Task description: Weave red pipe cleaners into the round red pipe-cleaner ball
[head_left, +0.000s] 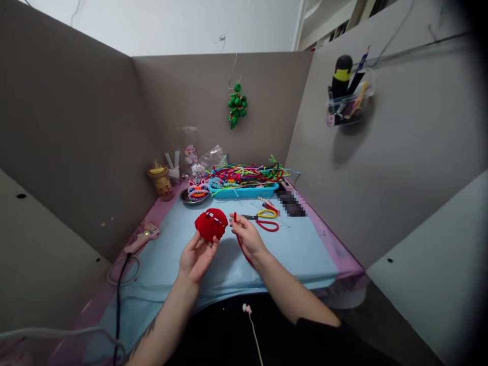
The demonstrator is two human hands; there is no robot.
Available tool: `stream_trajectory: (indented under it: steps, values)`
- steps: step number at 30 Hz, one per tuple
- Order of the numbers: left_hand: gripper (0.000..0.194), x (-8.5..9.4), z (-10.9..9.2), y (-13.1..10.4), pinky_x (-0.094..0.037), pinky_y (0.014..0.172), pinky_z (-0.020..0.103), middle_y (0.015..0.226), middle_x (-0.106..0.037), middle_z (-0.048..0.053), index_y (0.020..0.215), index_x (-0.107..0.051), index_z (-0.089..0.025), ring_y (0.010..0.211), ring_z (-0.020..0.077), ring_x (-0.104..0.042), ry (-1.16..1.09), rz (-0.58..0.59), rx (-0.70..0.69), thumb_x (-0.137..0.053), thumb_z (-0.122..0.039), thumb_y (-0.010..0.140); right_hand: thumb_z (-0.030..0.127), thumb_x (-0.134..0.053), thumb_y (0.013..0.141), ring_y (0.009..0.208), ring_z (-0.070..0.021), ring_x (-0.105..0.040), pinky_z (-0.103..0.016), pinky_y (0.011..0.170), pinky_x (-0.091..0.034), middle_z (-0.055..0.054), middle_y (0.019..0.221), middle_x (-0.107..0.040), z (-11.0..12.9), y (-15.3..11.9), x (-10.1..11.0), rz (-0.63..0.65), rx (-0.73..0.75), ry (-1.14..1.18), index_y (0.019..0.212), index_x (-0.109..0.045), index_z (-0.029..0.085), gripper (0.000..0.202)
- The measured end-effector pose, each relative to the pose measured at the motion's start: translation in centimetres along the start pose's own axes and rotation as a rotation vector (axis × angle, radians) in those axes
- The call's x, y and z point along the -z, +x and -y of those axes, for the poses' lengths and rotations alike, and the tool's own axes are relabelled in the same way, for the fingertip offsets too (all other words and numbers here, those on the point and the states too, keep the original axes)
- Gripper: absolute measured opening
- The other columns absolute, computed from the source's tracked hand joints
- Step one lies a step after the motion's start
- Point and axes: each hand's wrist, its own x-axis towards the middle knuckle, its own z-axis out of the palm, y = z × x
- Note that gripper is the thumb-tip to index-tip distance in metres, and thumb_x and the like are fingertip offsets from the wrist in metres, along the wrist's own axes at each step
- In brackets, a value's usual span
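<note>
My left hand (198,256) holds up a round red fuzzy piece (211,230), gripped at its lower edge between thumb and fingers. Gaps in the upper part of this piece show pale and dark spots. Just to the right, my right hand (247,235) pinches a red pipe cleaner (235,218); its short end sticks up above the fingertips and the long part hangs down past the wrist. The two hands are slightly apart. Behind the right hand, scissors with one yellow and one red handle (268,224) lie on the light blue cloth (301,249).
A blue tray (244,193) heaped with colourful pipe cleaners stands at the back. Left of it, a metal bowl (193,201) carries a pink and orange figure (197,189). A pink glue gun (143,237) with a cord lies at the left edge. Grey partitions (224,71) enclose the table.
</note>
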Motion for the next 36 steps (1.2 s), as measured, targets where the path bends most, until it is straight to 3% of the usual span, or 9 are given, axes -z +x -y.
stream_trajectory:
  steps: [4,7,11,14,18,23,28,32,36]
  values:
    - [0.035,-0.5,0.0,0.0,-0.057,0.070,0.026,0.101,-0.074,0.008,0.122,-0.062,-0.023,0.084,0.0149,-0.070,0.024,-0.050,-0.064,-0.039,-0.015,0.098,0.037,-0.079,0.066,0.102,-0.0222,-0.059,-0.036,0.081,-0.048,-0.005,0.124,-0.063,0.6,-0.4,-0.3,0.176,-0.107,0.296,0.070,-0.065,0.021,0.021]
    - [0.030,-0.5,0.3,0.5,-0.056,0.076,0.025,0.095,-0.074,0.005,0.110,-0.068,-0.021,0.083,0.0120,-0.069,0.092,-0.078,-0.220,-0.048,-0.007,0.092,0.035,-0.081,0.065,0.103,-0.0233,-0.060,-0.039,0.084,-0.049,-0.005,0.123,-0.064,0.9,-0.8,-0.9,0.186,-0.113,0.350,0.074,-0.067,0.022,0.021]
    - [0.026,0.6,0.8,1.3,-0.053,0.073,0.019,0.087,-0.073,0.002,0.090,-0.071,-0.017,0.073,0.0100,-0.066,0.305,-0.075,-0.323,-0.074,-0.002,0.069,0.035,-0.083,0.063,0.104,-0.0253,-0.061,-0.042,0.089,-0.049,-0.007,0.115,-0.068,1.1,-1.2,-1.5,0.179,-0.105,0.364,0.077,-0.069,0.022,0.024]
    - [0.035,1.3,1.1,1.5,-0.052,0.071,0.022,0.092,-0.073,0.002,0.095,-0.070,-0.018,0.077,0.0132,-0.067,0.393,-0.086,-0.341,-0.082,-0.013,0.063,0.034,-0.083,0.064,0.105,-0.0256,-0.062,-0.042,0.091,-0.049,-0.007,0.119,-0.067,1.5,-1.6,-1.5,0.193,-0.110,0.384,0.072,-0.068,0.021,0.022]
    - [0.046,1.4,1.1,1.3,-0.051,0.083,0.028,0.104,-0.073,0.006,0.107,-0.068,-0.018,0.093,0.0189,-0.067,0.428,-0.025,-0.374,-0.083,-0.017,0.064,0.035,-0.083,0.065,0.103,-0.0249,-0.063,-0.041,0.090,-0.049,-0.008,0.120,-0.066,2.2,-2.1,-1.5,0.225,-0.149,0.372,0.070,-0.066,0.020,0.023]
    - [0.043,1.3,0.4,0.9,-0.051,0.086,0.031,0.107,-0.073,0.007,0.112,-0.067,-0.019,0.094,0.0196,-0.068,0.386,-0.015,-0.318,-0.079,-0.021,0.071,0.038,-0.082,0.065,0.091,-0.0199,-0.064,-0.034,0.080,-0.049,-0.006,0.115,-0.066,2.6,-1.9,-1.3,0.164,-0.107,0.248,0.073,-0.067,0.020,0.024]
    - [0.039,1.4,0.2,0.7,-0.053,0.084,0.032,0.104,-0.073,0.006,0.114,-0.066,-0.021,0.089,0.0173,-0.068,0.290,-0.065,-0.255,-0.075,-0.027,0.077,0.037,-0.073,0.073,0.070,-0.0157,-0.056,-0.029,0.065,-0.042,-0.002,0.077,-0.064,2.5,-1.8,-0.5,0.052,0.098,-0.172,0.075,-0.073,0.021,0.016]
    - [0.037,1.1,0.7,0.7,-0.053,0.083,0.030,0.105,-0.073,0.006,0.116,-0.066,-0.022,0.088,0.0164,-0.068,0.288,-0.035,-0.250,-0.073,-0.027,0.079,0.030,-0.067,0.079,0.073,-0.0183,-0.055,-0.031,0.067,-0.042,-0.004,0.078,-0.062,2.8,-2.3,-0.3,0.097,0.274,-0.455,0.085,-0.078,0.024,0.014]
    - [0.037,1.0,1.1,0.9,-0.052,0.082,0.029,0.102,-0.074,0.006,0.115,-0.067,-0.020,0.088,0.0165,-0.068,0.292,-0.021,-0.252,-0.073,-0.024,0.079,0.026,-0.066,0.079,0.069,-0.0179,-0.054,-0.031,0.065,-0.041,-0.003,0.074,-0.061,2.7,-2.4,-0.2,0.011,0.324,-0.544,0.085,-0.079,0.026,0.014]
